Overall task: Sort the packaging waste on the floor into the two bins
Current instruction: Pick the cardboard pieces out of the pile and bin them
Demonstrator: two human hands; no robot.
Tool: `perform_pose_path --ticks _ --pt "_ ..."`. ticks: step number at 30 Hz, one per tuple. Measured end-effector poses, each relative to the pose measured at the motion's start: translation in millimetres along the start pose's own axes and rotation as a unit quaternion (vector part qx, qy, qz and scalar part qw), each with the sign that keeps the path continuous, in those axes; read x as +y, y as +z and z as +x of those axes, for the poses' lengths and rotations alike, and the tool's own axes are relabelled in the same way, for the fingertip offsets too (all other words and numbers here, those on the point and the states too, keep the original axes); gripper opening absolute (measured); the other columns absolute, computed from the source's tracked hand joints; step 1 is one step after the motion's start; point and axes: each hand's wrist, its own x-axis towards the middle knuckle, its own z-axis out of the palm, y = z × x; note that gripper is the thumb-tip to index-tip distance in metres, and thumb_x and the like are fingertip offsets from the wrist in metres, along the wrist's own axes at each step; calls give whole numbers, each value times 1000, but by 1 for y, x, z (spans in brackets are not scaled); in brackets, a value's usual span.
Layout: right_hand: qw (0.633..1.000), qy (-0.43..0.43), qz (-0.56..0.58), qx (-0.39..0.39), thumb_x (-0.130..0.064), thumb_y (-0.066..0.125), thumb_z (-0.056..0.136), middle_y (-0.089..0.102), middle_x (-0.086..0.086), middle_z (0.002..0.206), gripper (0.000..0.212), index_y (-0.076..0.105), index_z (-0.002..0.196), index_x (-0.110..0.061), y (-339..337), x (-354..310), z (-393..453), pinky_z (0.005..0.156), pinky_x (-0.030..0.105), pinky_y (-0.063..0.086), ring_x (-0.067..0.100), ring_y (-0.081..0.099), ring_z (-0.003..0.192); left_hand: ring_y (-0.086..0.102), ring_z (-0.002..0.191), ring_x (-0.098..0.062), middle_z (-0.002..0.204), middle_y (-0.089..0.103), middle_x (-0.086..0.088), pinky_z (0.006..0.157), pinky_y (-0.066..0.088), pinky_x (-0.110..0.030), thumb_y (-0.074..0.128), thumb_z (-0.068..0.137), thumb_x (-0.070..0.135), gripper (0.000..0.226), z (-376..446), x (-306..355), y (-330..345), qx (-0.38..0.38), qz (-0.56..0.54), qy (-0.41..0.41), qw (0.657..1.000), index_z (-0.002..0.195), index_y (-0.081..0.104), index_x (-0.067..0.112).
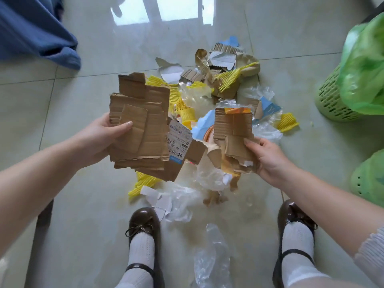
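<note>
My left hand (99, 136) grips a stack of torn brown cardboard pieces (141, 121), thumb on top, held above the floor; a piece with a white shipping label (178, 140) sticks out on its right. My right hand (268, 159) holds a smaller bundle of cardboard scraps (234, 129). Below and beyond them lies the waste pile (218, 80): cardboard, yellow foam netting, clear plastic film, white and blue paper. A green perforated bin (330, 100) lined with a green bag stands at the right. A second green bin (369, 179) shows at the right edge.
My two brown shoes (145, 223) with white socks stand at the bottom, with clear plastic film (212, 256) between them. Blue fabric (37, 30) hangs at the upper left. The floor is glossy pale tile.
</note>
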Motion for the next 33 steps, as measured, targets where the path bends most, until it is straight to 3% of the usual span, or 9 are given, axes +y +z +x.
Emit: perform_pose_path --ticks 5,8,10,13,17,25,28,30,33 --pt "997 -63 42 2 -13 50 94 74 6 79 19 56 111 -8 -9 -35 -36 57 36 59 16 71 65 71 73 -13 99 69 -5 59 60 -30 51 92 12 24 -42 54 17 4 -54 58 997 114 56 17" --pt "994 -94 53 25 -14 52 93 72 11 93 32 51 123 -3 -21 -51 -63 63 39 58 20 69 73 72 74 -14 94 73 -2 57 58 -29 50 92 9 28 -70 83 33 -10 -83 89 993 119 56 15" --pt "990 -123 52 41 -15 53 93 69 14 100 36 49 126 -2 -32 -62 -85 67 39 57 21 68 76 72 78 -16 103 71 -5 59 59 -30 52 90 10 35 -88 102 47 -18 -93 103 990 125 54 13" --pt "982 -168 67 61 -15 53 93 68 13 97 30 52 120 -3 -55 -72 -121 63 35 56 18 69 72 72 81 -17 114 67 -11 61 59 -31 55 88 9 40 -115 130 78 -40 -98 123 987 129 52 10" --pt "965 -212 111 111 -13 52 94 69 10 92 14 58 105 -8 -91 -82 -171 54 28 56 13 70 66 72 75 -15 107 68 -9 57 58 -27 56 86 1 40 -151 159 137 -70 -98 153 981 125 52 8" --pt "909 -273 164 270 -16 58 91 67 7 96 11 56 102 -15 -188 -83 -255 65 34 54 22 65 82 72 74 -14 102 70 -6 53 58 -28 60 85 0 37 -188 177 259 -134 -37 179 974 119 58 12" --pt "891 -295 175 296 -15 58 91 67 6 93 3 57 92 -17 -219 -90 -271 66 33 55 21 65 80 71 81 -17 99 72 -4 56 58 -28 62 84 2 33 -192 181 283 -154 4 183 971 113 60 17" --pt "888 -305 180 292 -14 58 91 67 6 91 3 57 89 -17 -229 -94 -274 73 37 55 21 64 79 71 76 -14 88 74 1 59 59 -28 62 84 1 25 -197 181 292 -156 38 200 967 97 62 22" --pt "893 -308 163 284 -15 59 91 67 6 94 4 57 91 -18 -232 -99 -269 73 37 55 21 65 82 65 95 -27 104 68 -10 86 54 -43 60 85 -1 24 -203 180 295 -152 102 224 957 88 58 23"
